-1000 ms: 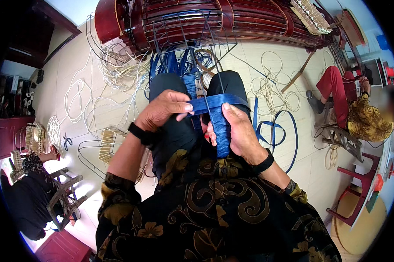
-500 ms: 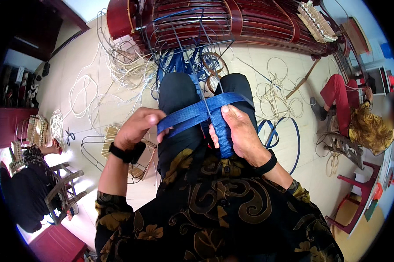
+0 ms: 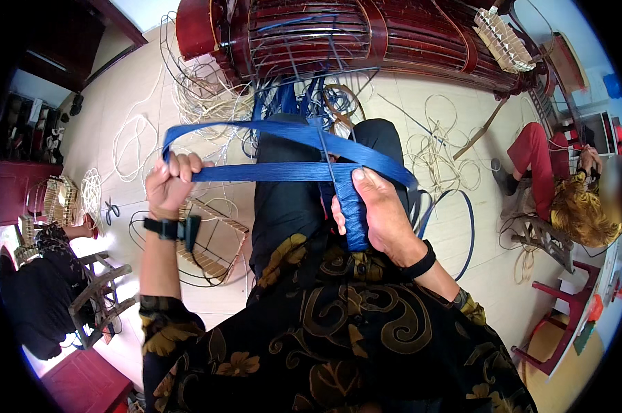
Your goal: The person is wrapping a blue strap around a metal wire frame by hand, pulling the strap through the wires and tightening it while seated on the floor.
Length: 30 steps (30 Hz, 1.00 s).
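Note:
My left hand (image 3: 172,182) is out to the left with its fingers closed round a flat blue strap (image 3: 270,172). From there the lower run stretches straight across to my right hand, while the upper run loops over above my knees and bends down at the right. My right hand (image 3: 383,206) grips a part wrapped in blue strap (image 3: 352,217), its thumb pressed on top near where the strap meets it. Thin dark rods of a wire frame (image 3: 327,151) run up from this wrapped part, over my lap, to blurred wires beyond my knees.
A dark red slatted wooden bench (image 3: 311,41) stands at the far side. Tangled pale cords (image 3: 208,96) and a wooden-edged wire frame (image 3: 218,237) lie on the tiled floor, near black scissors (image 3: 111,210). One person (image 3: 583,196) sits at the right, another (image 3: 42,296) at the left.
My left hand has swung left and slightly up, drawing the blue strap into a long wide loop. My right hand keeps its hold in nearly the same place.

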Each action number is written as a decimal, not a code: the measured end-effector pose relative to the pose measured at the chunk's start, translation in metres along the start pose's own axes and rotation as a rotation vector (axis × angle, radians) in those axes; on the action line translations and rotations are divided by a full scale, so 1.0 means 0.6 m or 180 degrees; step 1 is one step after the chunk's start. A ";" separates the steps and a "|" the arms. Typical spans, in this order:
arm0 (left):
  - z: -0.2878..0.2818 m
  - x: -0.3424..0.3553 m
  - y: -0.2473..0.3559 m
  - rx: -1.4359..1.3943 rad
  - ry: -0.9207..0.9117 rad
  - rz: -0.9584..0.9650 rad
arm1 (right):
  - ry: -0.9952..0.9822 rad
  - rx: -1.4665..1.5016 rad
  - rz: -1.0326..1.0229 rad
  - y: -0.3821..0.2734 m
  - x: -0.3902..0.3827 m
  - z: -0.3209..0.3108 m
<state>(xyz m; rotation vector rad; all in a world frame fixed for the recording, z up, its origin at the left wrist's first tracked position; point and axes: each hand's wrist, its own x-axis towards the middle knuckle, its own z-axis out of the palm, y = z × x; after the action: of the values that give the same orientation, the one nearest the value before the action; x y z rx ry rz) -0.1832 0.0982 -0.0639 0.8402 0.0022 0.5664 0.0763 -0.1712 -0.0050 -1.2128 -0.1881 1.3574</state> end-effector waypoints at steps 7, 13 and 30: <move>-0.006 -0.026 -0.028 0.4225 0.3633 -0.1128 | -0.0126 -0.0354 0.0116 0.007 0.008 0.014; 0.134 0.103 -0.088 0.5394 0.0013 0.0901 | -0.0084 -0.0357 0.0127 0.004 0.005 0.016; -0.319 -0.355 0.317 0.2560 0.5046 0.0185 | 0.0068 -0.0015 0.0147 -0.002 0.013 0.002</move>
<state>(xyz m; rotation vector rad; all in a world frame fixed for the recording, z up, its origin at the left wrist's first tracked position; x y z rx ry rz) -0.4967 0.2320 -0.1054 0.9423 1.7462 1.1910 0.0785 -0.1640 -0.0077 -1.2418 -0.1490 1.3843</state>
